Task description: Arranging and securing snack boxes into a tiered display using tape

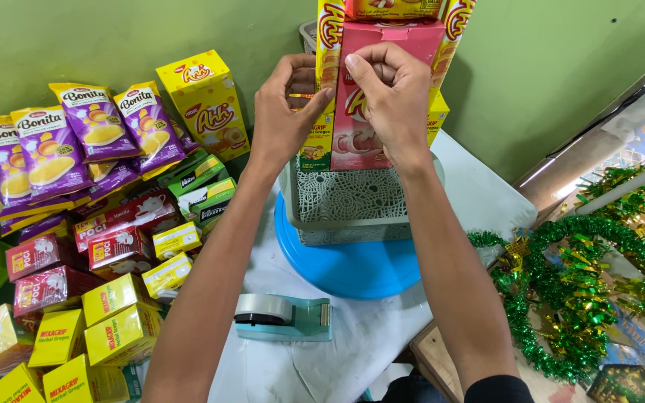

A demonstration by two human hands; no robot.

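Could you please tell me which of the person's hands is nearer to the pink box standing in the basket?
Right. The right hand rests directly on the front of the pink box, fingers curled at its top. The left hand is beside it, on the yellow box at its left.

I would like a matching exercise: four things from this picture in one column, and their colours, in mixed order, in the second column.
Things:
1. tape dispenser
2. tinsel garland
3. box under the right hand
4. round lid under the basket

Colours:
A. pink
B. blue
C. teal
D. green

Pairs: 1-C, 2-D, 3-A, 4-B
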